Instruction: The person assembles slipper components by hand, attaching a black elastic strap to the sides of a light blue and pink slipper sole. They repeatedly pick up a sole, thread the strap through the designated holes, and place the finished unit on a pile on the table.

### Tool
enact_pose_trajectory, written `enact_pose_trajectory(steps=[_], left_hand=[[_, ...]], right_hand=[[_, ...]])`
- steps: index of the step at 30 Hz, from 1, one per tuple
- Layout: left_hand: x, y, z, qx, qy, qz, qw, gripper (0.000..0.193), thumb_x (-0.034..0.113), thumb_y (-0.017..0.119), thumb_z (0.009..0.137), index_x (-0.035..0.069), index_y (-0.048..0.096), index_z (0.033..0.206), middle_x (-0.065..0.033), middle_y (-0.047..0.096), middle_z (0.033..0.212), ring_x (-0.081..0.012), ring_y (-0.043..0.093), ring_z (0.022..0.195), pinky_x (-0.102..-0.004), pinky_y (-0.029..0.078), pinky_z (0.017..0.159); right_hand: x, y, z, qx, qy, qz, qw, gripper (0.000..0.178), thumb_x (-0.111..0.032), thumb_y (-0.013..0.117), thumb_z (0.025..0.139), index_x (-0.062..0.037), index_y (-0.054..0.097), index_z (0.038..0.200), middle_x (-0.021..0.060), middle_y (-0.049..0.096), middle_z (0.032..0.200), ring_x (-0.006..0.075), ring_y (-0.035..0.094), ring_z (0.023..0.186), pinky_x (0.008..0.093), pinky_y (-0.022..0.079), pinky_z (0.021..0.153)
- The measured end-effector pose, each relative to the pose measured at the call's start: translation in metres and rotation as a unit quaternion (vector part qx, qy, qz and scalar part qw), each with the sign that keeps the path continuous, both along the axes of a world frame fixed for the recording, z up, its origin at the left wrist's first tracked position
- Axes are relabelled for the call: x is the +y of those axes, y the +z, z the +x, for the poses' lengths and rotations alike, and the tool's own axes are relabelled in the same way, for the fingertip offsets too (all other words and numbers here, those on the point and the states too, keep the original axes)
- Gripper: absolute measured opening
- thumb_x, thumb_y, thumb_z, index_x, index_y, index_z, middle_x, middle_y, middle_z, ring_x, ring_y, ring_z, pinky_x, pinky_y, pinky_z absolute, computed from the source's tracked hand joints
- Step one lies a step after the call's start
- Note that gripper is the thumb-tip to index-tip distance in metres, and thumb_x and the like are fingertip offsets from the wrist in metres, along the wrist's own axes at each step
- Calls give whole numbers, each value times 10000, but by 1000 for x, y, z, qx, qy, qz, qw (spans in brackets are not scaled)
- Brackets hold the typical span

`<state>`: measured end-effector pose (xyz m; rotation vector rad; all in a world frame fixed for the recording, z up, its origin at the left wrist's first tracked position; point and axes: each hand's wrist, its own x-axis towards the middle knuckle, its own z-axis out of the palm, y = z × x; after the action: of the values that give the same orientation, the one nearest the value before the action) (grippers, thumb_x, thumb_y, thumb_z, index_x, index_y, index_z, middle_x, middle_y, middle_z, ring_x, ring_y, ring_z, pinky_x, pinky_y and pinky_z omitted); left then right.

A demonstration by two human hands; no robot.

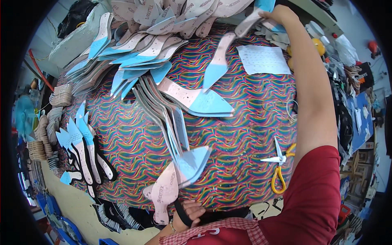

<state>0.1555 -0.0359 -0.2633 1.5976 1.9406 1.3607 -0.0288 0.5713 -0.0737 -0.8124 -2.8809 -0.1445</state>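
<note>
At the table's near edge, my left hand (191,211) is closed around a black strip (182,213). A pink shoe insole (164,190) lies beside that hand, overlapping blue-ended insoles (194,163) at the near end of a fanned row. My right arm stretches to the far right, where my right hand (281,17) pinches the edge of a pink and blue insole (250,21). Another insole (218,61) lies just below it, its blue tip toward a small stack of insoles (192,98).
Large piles of insoles (139,51) cover the far left. Black-edged insoles (83,151) lie at the left. Yellow-handled scissors (279,159) rest open near my right elbow, and a white paper sheet (263,59) lies farther back. Patterned cloth (245,134) covers the table.
</note>
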Motion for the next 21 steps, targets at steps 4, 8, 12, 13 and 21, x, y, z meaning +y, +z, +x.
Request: enact_pose_trajectory(steps=[4, 8, 12, 13, 21], left_hand=[[8, 9, 10, -21, 59, 23, 998, 237, 112, 524, 840, 71, 606, 1058, -99, 621, 989, -295, 598, 956, -457, 467, 873], [13, 25, 17, -59, 100, 20, 993, 212, 88, 497, 854, 36, 615, 1021, -125, 625, 1016, -327, 586, 974, -472, 435, 904], [-12, 57, 37, 35, 104, 36, 993, 251, 144, 478, 882, 67, 646, 1052, -134, 579, 1183, -351, 485, 1159, -510, 319, 1011], [-24, 61, 43, 52, 126, 20, 991, 259, 161, 476, 887, 77, 656, 1053, -138, 555, 1228, -351, 439, 1208, -517, 273, 1037], [-66, 61, 58, 147, 296, -144, 933, 287, 154, 494, 918, 82, 626, 1163, -223, 232, 1487, -432, 126, 1389, -556, 60, 1097]], right_hand=[[-10, 12, 42, 10, -58, 19, 998, 662, -671, 617, 707, -41, 707, 893, 155, 667, 768, 292, 649, 732, 383, 493, 706], [-75, 55, 103, 122, -8, -22, 992, 663, -672, 612, 716, -37, 708, 881, 146, 661, 745, 254, 648, 714, 360, 490, 672], [-206, 91, 122, 306, 59, -254, 916, 401, -368, 683, 811, -1, 696, 972, 101, 696, 842, 174, 638, 712, 295, 491, 669], [-232, 89, 116, 323, 97, -270, 902, 335, -306, 650, 858, 7, 691, 969, 69, 681, 818, 87, 582, 689, 261, 471, 631], [-342, -57, 49, 56, 211, -237, 946, 625, -613, 624, 733, -30, 693, 948, 185, 669, 945, 355, 633, 899, 404, 487, 827]])
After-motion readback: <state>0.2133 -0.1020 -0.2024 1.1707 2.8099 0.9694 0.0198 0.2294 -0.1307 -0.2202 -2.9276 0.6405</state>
